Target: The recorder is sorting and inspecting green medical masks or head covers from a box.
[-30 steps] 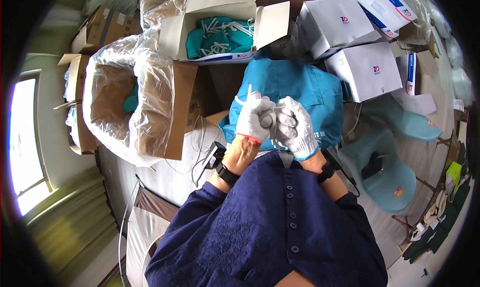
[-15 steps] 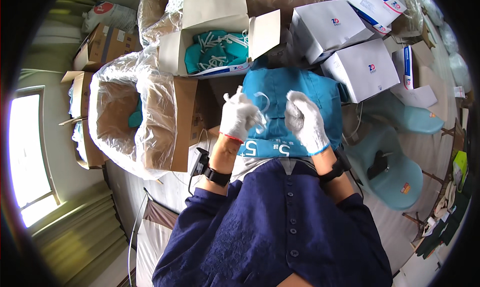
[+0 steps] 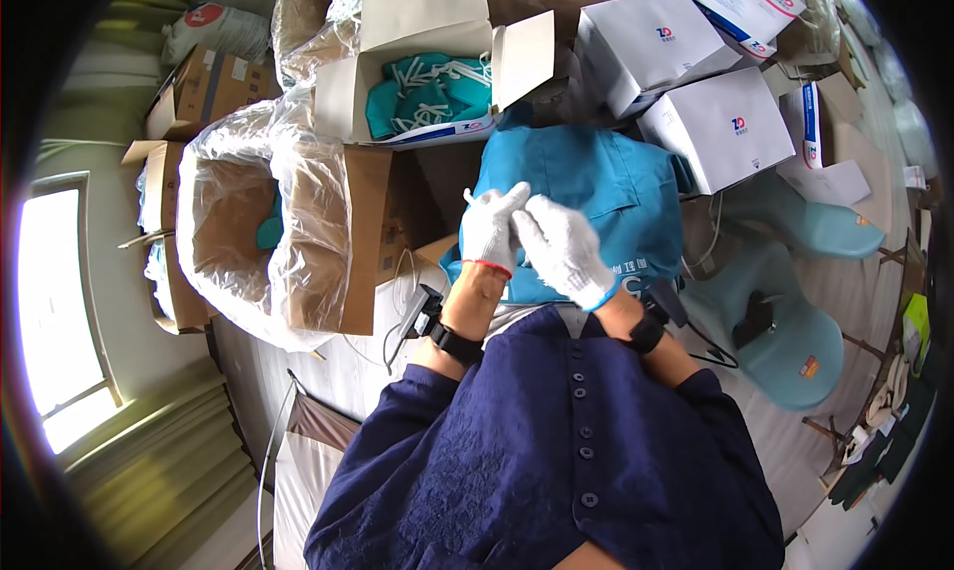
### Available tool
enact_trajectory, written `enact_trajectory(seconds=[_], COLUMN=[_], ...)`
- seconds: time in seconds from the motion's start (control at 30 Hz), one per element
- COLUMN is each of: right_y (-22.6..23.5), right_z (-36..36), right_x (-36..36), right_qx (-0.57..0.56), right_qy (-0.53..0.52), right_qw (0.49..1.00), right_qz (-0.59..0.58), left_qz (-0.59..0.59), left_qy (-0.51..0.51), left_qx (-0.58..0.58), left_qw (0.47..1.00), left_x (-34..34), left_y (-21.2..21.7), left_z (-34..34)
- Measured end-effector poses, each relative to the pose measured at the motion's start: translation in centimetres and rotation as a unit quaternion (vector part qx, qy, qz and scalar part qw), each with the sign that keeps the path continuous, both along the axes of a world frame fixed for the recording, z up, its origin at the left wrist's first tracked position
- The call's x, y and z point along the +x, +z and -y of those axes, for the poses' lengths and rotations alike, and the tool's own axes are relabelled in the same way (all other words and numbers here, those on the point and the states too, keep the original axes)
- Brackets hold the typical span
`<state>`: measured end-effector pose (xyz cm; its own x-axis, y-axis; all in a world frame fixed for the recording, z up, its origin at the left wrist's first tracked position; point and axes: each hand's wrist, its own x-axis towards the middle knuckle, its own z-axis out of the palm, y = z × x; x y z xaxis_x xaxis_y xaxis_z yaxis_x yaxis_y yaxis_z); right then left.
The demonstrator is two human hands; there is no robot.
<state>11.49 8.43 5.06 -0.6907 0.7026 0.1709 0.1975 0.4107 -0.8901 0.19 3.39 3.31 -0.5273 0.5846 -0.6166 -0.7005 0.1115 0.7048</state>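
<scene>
My left hand (image 3: 491,226), in a white knit glove with a red cuff, is closed. A small white tip (image 3: 468,195) stands out beside it, perhaps the end of a thin white strip. My right hand (image 3: 566,244), gloved in white with a blue cuff, presses its closed fingertips against the left hand's fingers. Whatever lies between them is hidden. Both hands are above a blue apron (image 3: 636,177) spread in front of my body. Beyond the hands, an open white box (image 3: 338,103) contains teal pieces (image 3: 469,95) with white strips on top.
A carton lined with clear plastic (image 3: 318,262) stands at the left. Closed white boxes (image 3: 715,133) are stacked at the right, above light-blue plastic seats (image 3: 785,341). Brown cartons (image 3: 214,88) stand farther left. A window (image 3: 70,302) is at the far left.
My hands were apart, a curved white strip showing between them near the left hand. They have come together at the fingertips, and the strip is mostly out of sight. The apron has shifted.
</scene>
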Motion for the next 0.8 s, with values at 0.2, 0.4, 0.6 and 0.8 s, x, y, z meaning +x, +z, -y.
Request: enact_trajectory(seconds=[0.2,0.4,0.6,0.8], right_y=[-1.9,0.0,1.5,-2.4], right_z=[2.4,2.7,1.0,-1.9], right_x=[-0.6,4.0,7.1,3.2], right_qx=[0.012,-0.031,-0.532,-0.536], right_qy=[0.0,0.024,0.025,-0.026], right_qw=[0.991,0.994,0.844,0.844], right_qz=[0.136,0.098,-0.061,0.009], left_qz=[-0.642,-0.673,-0.603,-0.665], left_qy=[-0.103,-0.219,-0.235,-0.262], left_qx=[-0.159,-0.212,-0.256,-0.204], left_qw=[0.743,0.674,0.718,0.669], left_x=[-2.7,-3.1,-4.0,-1.1], left_y=[-6.1,-7.4,-7.2,-4.8], left_z=[1.3,0.9,1.3,0.8])
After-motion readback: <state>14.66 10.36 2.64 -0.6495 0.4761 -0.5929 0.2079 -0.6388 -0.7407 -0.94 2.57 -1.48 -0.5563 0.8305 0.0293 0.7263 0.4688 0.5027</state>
